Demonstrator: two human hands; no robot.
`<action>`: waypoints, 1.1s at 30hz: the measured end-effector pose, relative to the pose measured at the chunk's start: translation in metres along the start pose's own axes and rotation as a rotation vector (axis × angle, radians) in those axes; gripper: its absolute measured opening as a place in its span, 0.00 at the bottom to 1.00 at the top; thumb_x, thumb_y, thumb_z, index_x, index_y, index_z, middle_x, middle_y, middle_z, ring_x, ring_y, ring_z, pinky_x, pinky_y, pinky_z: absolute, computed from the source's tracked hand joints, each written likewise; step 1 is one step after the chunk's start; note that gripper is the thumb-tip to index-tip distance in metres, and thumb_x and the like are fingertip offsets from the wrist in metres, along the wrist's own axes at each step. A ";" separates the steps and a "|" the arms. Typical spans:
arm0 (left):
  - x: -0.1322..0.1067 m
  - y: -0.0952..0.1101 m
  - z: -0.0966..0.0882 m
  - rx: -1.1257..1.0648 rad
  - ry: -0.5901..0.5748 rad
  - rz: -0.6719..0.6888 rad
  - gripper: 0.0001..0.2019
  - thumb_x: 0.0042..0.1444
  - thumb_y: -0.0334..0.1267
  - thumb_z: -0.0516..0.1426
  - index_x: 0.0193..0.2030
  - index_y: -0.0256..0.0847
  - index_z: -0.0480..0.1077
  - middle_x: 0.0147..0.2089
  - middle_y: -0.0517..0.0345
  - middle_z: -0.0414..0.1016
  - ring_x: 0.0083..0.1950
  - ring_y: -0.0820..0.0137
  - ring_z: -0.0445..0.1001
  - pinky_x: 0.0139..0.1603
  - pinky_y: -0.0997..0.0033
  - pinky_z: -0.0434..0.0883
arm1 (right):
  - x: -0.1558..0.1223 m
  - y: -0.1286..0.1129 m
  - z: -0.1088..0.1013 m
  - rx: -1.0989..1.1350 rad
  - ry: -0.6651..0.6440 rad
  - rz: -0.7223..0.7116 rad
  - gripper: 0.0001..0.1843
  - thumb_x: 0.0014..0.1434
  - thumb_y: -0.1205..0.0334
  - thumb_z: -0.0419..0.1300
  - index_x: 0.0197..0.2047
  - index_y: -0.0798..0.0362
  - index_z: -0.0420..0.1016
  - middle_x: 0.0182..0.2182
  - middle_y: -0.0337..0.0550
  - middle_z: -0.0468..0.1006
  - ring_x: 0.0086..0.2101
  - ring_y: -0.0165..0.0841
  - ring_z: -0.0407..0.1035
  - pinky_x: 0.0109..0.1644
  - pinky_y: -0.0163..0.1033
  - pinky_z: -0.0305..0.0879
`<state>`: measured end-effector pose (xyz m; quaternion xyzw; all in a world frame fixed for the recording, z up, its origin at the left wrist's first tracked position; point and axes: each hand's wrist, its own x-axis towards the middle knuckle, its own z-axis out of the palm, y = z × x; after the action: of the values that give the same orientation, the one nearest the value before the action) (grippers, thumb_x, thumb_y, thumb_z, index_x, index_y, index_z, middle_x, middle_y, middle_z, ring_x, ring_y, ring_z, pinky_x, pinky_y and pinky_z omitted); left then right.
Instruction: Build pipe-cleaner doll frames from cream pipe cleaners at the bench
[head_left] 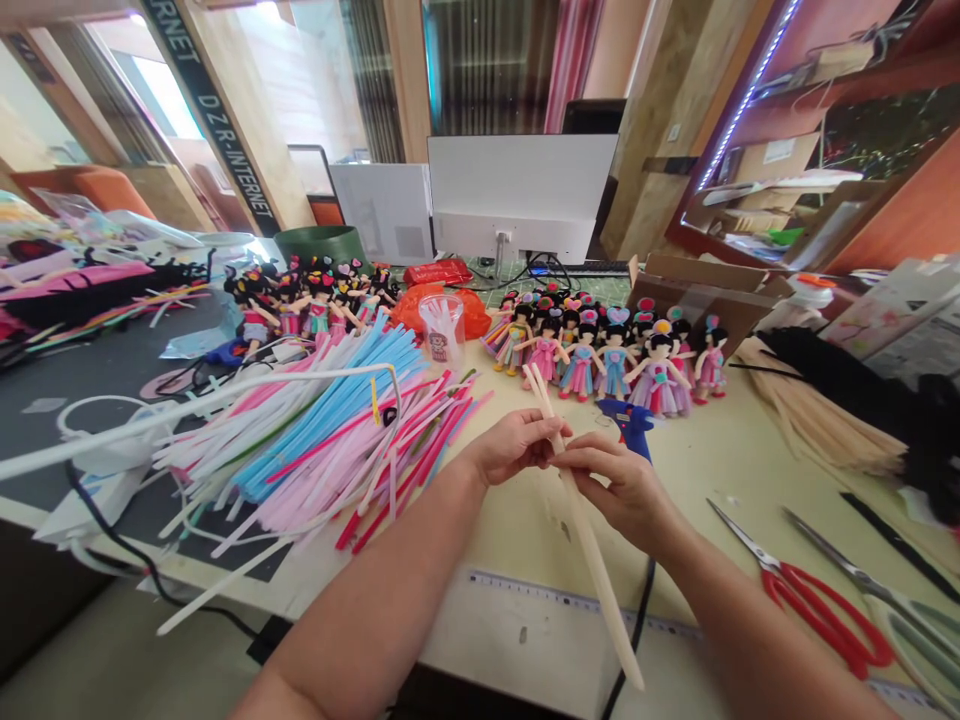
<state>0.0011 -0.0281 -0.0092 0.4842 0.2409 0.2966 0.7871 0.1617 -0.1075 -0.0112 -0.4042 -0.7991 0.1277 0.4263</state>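
Both hands meet over the table around a few cream-coloured pipe cleaners (592,550). My left hand (519,443) pinches them close to their upper ends, where the tips fan apart. Just below and to the right, my right hand (619,485) has its fingers closed on the same stems. Their long lower ends slant down past the table's front edge. Behind my right hand lies a blue glue gun (632,425), partly covered by the fingers. Several small pipe-cleaner dolls (585,360) in colourful dresses stand beyond the hands.
A heap of blue, pink and white pipe cleaners (322,430) spreads on the left, crossed by a white lamp arm (225,400). Red-handled scissors (810,600) and a second pair (862,580) lie right. A plastic cup (444,335), monitor (521,190) and cardboard box (705,290) stand behind.
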 end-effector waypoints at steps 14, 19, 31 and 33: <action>-0.001 0.013 -0.007 -0.310 0.136 0.113 0.12 0.54 0.40 0.61 0.42 0.36 0.76 0.31 0.58 0.72 0.22 0.81 0.61 0.22 0.79 0.59 | -0.004 -0.004 0.008 -0.016 -0.018 0.005 0.12 0.61 0.70 0.55 0.40 0.48 0.77 0.38 0.44 0.79 0.39 0.32 0.75 0.41 0.33 0.72; 0.000 0.012 -0.008 -0.342 0.144 0.134 0.10 0.51 0.39 0.64 0.37 0.35 0.76 0.29 0.60 0.70 0.21 0.82 0.61 0.22 0.79 0.59 | -0.003 -0.006 0.008 -0.006 -0.008 0.005 0.12 0.60 0.71 0.55 0.40 0.49 0.77 0.37 0.44 0.80 0.38 0.32 0.76 0.41 0.32 0.72; 0.003 0.009 -0.011 -0.277 0.123 0.127 0.11 0.49 0.42 0.65 0.32 0.33 0.75 0.27 0.58 0.70 0.21 0.81 0.62 0.22 0.79 0.58 | -0.004 -0.007 0.007 -0.058 -0.054 -0.070 0.13 0.60 0.72 0.55 0.42 0.49 0.77 0.38 0.44 0.80 0.38 0.31 0.76 0.42 0.32 0.72; 0.003 0.010 -0.011 -0.285 0.128 0.117 0.11 0.51 0.41 0.63 0.34 0.33 0.76 0.27 0.58 0.70 0.21 0.82 0.62 0.22 0.79 0.58 | -0.004 -0.007 0.006 -0.055 -0.054 -0.060 0.13 0.60 0.72 0.55 0.42 0.49 0.77 0.38 0.44 0.80 0.38 0.31 0.76 0.42 0.31 0.72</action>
<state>-0.0069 -0.0155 -0.0051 0.3611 0.2176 0.4035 0.8121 0.1543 -0.1138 -0.0134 -0.3880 -0.8252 0.1039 0.3971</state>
